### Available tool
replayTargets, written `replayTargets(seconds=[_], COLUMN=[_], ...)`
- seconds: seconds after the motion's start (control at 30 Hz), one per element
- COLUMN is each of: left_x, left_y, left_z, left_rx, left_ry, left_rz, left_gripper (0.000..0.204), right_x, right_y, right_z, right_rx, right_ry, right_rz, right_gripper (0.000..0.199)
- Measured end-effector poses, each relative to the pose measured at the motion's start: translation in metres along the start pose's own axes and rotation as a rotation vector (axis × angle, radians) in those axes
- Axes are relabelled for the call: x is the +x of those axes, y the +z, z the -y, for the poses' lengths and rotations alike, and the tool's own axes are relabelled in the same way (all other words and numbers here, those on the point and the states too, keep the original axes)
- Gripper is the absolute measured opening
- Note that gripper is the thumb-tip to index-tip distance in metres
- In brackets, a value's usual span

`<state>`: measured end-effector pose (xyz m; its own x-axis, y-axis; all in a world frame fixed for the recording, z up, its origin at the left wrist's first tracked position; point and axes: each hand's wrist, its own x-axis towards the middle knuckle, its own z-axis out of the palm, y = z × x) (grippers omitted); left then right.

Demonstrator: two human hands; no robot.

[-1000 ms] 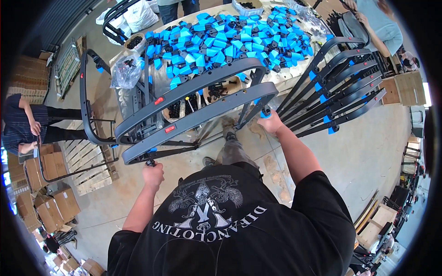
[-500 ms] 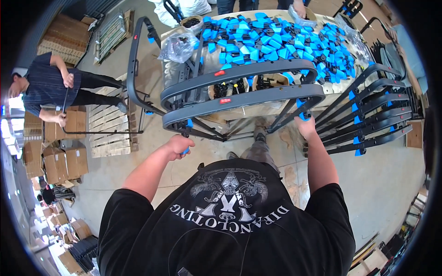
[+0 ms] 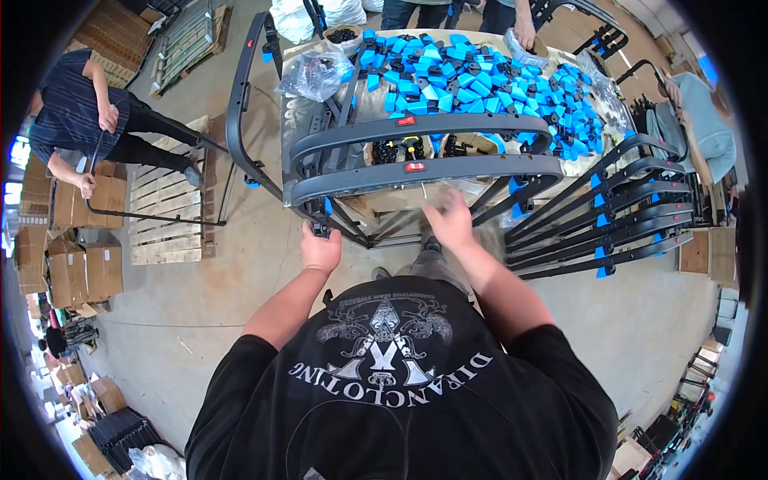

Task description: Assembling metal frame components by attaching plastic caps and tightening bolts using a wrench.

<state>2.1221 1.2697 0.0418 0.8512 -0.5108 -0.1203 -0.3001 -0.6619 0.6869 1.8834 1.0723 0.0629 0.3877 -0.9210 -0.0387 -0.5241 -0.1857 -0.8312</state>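
The desk heaped with blue plastic blocks sits more squarely ahead than it did a second ago, when it lay tilted off to the upper right; the view has swung round to face it, and a co-worker in a dark striped shirt now stands at the far left beside a wooden pallet. The pair of curved dark-grey frames lies level across the desk's near edge rather than slanting, which suggests they have been squared up in front of the person. A stack of similar frames leans at the right. The left hand has come up from low at the side and is closed round the lower left end of the frame, by a small blue fitting. The right hand has left the frame's right end and moved toward the middle; it is blurred, fingers loosely spread, just below the front frame, and whether it touches the frame cannot be told.
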Motion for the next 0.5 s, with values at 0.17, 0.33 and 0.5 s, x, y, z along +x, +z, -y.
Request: replayTargets(seconds=[0.17, 0.33, 0.5], left_x=[0.004, 0.027, 0.015], left_y=[-0.035, -0.068, -0.055], left_z=[-0.037, -0.06, -0.047], left_rx=[0.271, 0.173, 0.271], left_ry=[0.03, -0.372, -0.221], left_rz=[0.296, 0.812, 0.576], left_gripper=[0.03, 0.023, 0.03], right_x=[0.084, 0.14, 0.121], right_y=[0.039, 0.061, 0.046], right_z=[0.064, 0.051, 0.066], right_rx=[-0.61, -0.728, -0.781], right_ry=[-0.065, -0.051, -0.431], right_rz=[0.136, 0.514, 0.521], right_gripper=[0.054, 0.037, 0.023])
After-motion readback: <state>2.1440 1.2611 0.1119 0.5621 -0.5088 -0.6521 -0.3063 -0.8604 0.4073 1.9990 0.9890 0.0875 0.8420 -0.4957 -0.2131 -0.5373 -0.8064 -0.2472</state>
